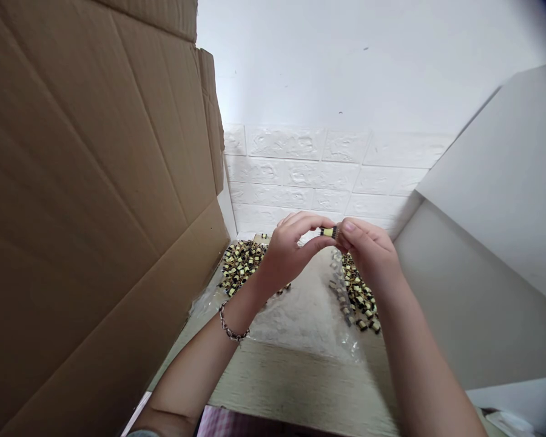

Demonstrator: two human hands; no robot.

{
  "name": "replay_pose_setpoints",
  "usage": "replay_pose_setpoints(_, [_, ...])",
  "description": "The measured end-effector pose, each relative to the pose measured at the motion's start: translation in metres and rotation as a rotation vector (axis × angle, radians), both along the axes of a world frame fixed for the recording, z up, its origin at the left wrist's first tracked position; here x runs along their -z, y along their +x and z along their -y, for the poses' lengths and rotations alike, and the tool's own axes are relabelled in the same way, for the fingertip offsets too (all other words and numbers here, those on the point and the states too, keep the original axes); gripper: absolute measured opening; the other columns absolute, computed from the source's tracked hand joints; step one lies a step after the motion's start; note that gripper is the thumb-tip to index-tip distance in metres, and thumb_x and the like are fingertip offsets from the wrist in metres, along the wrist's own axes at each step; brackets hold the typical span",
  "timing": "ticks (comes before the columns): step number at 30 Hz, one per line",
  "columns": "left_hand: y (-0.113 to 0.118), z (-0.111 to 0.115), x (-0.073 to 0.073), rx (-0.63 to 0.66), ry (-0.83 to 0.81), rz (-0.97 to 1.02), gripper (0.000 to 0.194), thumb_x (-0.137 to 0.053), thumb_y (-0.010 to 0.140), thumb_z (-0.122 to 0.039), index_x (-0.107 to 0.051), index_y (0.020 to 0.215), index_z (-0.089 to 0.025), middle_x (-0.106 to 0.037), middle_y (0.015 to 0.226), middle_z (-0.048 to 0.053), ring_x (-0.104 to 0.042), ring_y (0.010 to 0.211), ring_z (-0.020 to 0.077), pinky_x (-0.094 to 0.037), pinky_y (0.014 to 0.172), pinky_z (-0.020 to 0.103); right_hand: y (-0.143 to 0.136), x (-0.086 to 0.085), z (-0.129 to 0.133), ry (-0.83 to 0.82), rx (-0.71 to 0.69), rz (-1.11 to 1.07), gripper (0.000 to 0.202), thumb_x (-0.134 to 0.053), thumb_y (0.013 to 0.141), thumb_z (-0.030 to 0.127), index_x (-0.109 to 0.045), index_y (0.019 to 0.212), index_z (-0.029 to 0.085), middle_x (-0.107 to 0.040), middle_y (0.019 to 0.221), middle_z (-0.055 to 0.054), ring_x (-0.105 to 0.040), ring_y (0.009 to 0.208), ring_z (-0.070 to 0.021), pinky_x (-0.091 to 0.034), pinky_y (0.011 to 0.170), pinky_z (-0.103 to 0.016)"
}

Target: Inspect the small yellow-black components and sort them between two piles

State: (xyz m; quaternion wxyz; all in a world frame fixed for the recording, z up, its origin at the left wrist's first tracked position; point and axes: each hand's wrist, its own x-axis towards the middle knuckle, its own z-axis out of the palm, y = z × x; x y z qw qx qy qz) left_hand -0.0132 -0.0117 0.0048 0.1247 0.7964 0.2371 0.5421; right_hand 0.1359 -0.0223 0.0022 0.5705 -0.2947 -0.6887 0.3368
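Between both hands, raised above the table, is a small yellow and black component (328,232) with a row of dark pins. My left hand (291,246) grips its left end between thumb and forefinger. At its right end my right hand (366,246) is closed in a pinch, fingertips against the part and its thin wires. One pile of similar components (241,264) lies behind my left wrist. Another pile (358,291) lies to the right, partly hidden by my right hand and forearm. A clear plastic sheet (300,318) is spread between the piles.
A tall cardboard panel (95,182) stands along the left side. White panels (482,273) rise on the right, and a white brick-patterned wall (300,173) is at the back. The pale wooden table (300,382) shows in front of the plastic.
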Motion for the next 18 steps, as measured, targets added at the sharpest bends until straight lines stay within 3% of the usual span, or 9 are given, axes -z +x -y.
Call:
replay_pose_setpoints(12, [-0.0047,-0.0049,-0.0009,0.097,-0.01,-0.016,0.015,-0.06,0.073,-0.025,-0.059,0.086,-0.02,-0.062,0.089,0.0,-0.052,0.087,0.0111,-0.037,0.083,0.024,-0.0001,0.0008,-0.0007,-0.007,-0.061,-0.005,0.038,-0.041,0.084,0.031,-0.035,0.05,0.016,-0.03,0.05,0.003,-0.031,0.051,-0.0088,-0.025,0.051,-0.024])
replay_pose_setpoints(15, [-0.0027,-0.0036,-0.0002,0.16,-0.147,0.066,0.015,-0.06,0.073,-0.027,-0.06,0.086,-0.02,-0.062,0.088,0.001,-0.052,0.086,0.0116,-0.037,0.081,0.025,-0.0025,-0.0005,0.0022,0.072,0.116,0.127,0.037,-0.039,0.085,0.034,-0.036,0.053,0.017,-0.032,0.052,0.003,-0.031,0.052,-0.0092,-0.025,0.052,-0.025])
replay_pose_setpoints(18, [0.002,-0.0025,0.0021,0.271,-0.405,0.2,0.019,-0.06,0.072,-0.031,-0.061,0.086,-0.018,-0.06,0.086,0.001,-0.052,0.083,0.0121,-0.038,0.078,0.026,-0.0061,-0.0029,0.0065,0.216,0.33,0.256,0.036,-0.036,0.086,0.034,-0.034,0.054,0.017,-0.032,0.052,0.003,-0.031,0.053,-0.0099,-0.026,0.055,-0.025])
